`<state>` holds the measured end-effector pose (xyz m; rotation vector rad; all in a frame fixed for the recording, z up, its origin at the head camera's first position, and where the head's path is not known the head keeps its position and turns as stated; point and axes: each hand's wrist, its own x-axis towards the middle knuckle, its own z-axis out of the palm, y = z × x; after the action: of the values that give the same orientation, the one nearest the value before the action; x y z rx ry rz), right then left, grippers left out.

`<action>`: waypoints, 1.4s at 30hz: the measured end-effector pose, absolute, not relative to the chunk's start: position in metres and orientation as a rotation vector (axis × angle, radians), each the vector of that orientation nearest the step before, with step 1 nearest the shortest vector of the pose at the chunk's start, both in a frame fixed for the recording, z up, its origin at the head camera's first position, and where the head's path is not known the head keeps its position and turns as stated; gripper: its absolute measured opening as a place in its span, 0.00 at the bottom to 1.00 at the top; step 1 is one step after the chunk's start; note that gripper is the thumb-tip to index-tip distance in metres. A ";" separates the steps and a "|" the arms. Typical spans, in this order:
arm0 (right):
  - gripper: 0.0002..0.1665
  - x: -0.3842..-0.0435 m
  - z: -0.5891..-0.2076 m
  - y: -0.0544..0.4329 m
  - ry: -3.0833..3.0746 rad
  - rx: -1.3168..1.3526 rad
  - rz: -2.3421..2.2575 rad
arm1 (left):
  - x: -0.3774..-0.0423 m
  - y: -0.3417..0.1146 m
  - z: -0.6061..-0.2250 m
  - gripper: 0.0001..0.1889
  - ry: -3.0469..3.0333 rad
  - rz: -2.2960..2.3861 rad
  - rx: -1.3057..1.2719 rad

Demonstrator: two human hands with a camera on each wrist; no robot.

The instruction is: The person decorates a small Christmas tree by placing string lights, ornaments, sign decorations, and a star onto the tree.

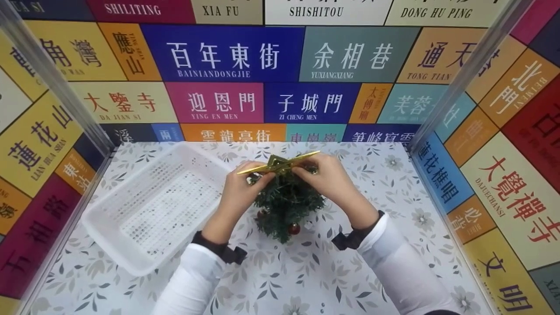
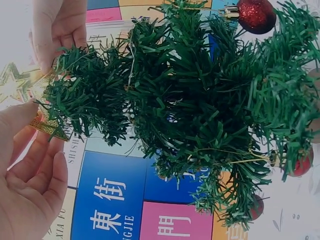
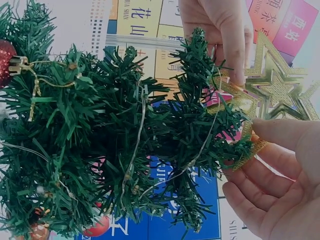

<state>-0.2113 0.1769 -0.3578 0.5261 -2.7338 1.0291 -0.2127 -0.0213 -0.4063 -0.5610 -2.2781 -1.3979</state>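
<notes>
A gold star tree topper (image 1: pixel 280 162) sits at the tip of a small green artificial Christmas tree (image 1: pixel 288 201). My left hand (image 1: pixel 243 183) pinches one lower point of the star, and my right hand (image 1: pixel 326 175) pinches the opposite one. The right wrist view shows the star (image 3: pixel 280 90) with a smaller raised star in its middle. Branches partly hide its lower part. A shiny red ball (image 1: pixel 294 228) hangs low on the tree, and a glittery red ball (image 2: pixel 257 15) shows in the left wrist view.
A white perforated plastic basket (image 1: pixel 109 240) stands left of the tree, close to my left forearm. The table (image 1: pixel 393 271) has a leaf-patterned white cover. Colourful lettered panels (image 1: pixel 223 52) stand behind and on both sides.
</notes>
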 end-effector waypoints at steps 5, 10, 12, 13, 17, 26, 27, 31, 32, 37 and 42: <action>0.10 -0.209 -0.357 0.179 -2.721 0.537 1.020 | -0.211 -0.024 -0.410 0.11 -2.215 -1.445 -0.629; 0.10 -0.209 -0.357 0.179 -2.688 0.562 1.007 | -0.210 -0.025 -0.410 0.11 -2.225 -1.476 -0.607; 0.09 -0.209 -0.357 0.179 -2.646 0.583 1.017 | -0.211 -0.023 -0.408 0.12 -2.234 -1.448 -0.571; 0.08 -0.209 -0.356 0.180 -2.625 0.587 1.026 | -0.212 -0.022 -0.407 0.14 -2.240 -1.432 -0.550; 0.07 -0.208 -0.351 0.184 -2.545 0.592 1.044 | -0.215 -0.016 -0.395 0.16 -2.236 -1.336 -0.519; 0.06 -0.199 -0.339 0.202 -2.433 0.571 1.052 | -0.221 0.002 -0.372 0.11 -2.141 -1.335 -0.708; 0.06 -0.199 -0.339 0.203 -2.427 0.570 1.050 | -0.222 0.004 -0.371 0.11 -2.141 -1.336 -0.718; 0.08 -0.201 -0.345 0.207 -2.449 0.520 1.035 | -0.227 0.009 -0.372 0.12 -2.174 -1.317 -0.729; 0.08 -0.202 -0.347 0.207 -2.461 0.508 1.036 | -0.229 0.010 -0.373 0.11 -2.185 -1.316 -0.727; 0.09 -0.206 -0.356 0.208 -2.492 0.476 1.045 | -0.235 0.011 -0.380 0.12 -2.248 -1.306 -0.711; 0.08 -0.205 -0.366 0.208 -2.527 0.451 1.032 | -0.236 0.010 -0.386 0.13 -2.346 -1.274 -0.698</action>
<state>-0.2050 0.2084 -0.3657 0.4508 -2.5270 1.0324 -0.2362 0.0098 -0.3855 -0.6976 -2.3464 -1.2738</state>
